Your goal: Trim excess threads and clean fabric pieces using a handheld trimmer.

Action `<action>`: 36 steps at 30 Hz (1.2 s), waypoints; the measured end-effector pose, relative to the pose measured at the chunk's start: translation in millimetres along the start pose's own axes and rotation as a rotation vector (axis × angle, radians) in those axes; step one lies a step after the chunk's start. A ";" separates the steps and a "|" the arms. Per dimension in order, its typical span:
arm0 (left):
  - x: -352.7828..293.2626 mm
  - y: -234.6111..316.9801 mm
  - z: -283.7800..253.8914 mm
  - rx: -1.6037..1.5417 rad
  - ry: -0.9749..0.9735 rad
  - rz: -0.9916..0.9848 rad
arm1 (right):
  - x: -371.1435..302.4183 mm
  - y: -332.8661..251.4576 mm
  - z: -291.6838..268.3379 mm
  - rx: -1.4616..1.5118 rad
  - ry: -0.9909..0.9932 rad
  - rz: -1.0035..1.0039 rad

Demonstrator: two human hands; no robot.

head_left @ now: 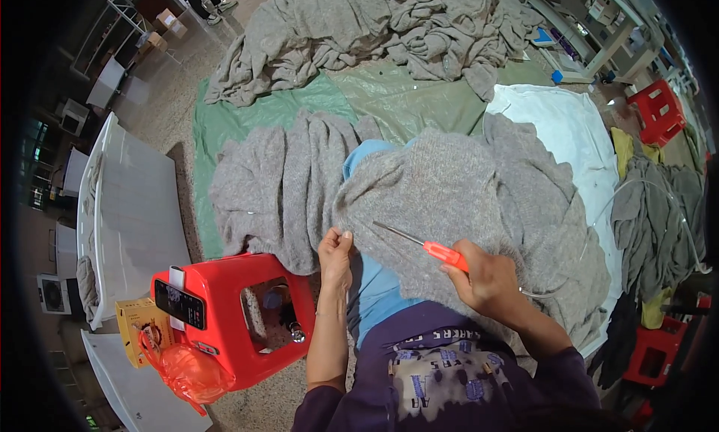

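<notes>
A grey knitted sweater piece (pixel 434 177) lies spread over my lap, on top of light-blue cloth (pixel 378 286). My left hand (pixel 335 258) is closed, with thumb and fingers pinching the knit's near left edge. In my right hand (pixel 483 278) is a red-handled tool (pixel 447 255) with a thin metal shaft, gripped by its handle. The shaft points left and its tip hovers over or touches the knit, a little right of my left fingers; I cannot tell which. A pale cord shows just right of my right hand.
More folded grey knits (pixel 277 177) lie to the left, with a big heap (pixel 359 28) beyond on a green sheet (pixel 299 95). A red stool (pixel 225 282) at left carries a phone (pixel 180 305); an orange plastic bag (pixel 187 372) hangs beside it. White cloth (pixel 554 110) lies right.
</notes>
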State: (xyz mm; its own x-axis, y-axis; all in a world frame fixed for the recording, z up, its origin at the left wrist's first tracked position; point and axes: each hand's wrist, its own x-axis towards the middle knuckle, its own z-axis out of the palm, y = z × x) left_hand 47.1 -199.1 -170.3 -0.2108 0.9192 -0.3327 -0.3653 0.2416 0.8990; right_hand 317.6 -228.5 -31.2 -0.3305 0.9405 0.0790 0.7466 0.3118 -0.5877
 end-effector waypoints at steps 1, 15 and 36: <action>-4.3 2.9 0.5 -0.065 0.042 -0.078 | -1.0 0.8 0.1 0.000 0.000 0.002; -46.7 -6.9 38.1 0.112 0.065 -0.146 | -7.7 0.4 -6.8 -0.051 -0.053 -0.047; -61.4 8.5 50.0 0.020 0.064 -0.279 | -12.2 6.1 -33.0 -0.100 -0.083 0.077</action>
State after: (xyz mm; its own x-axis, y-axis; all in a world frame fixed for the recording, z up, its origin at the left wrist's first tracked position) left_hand 102.3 -238.0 -128.1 -0.1616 0.7950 -0.5846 -0.3997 0.4889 0.7754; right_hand 345.3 -233.6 -9.2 -0.3141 0.9488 -0.0327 0.8238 0.2552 -0.5062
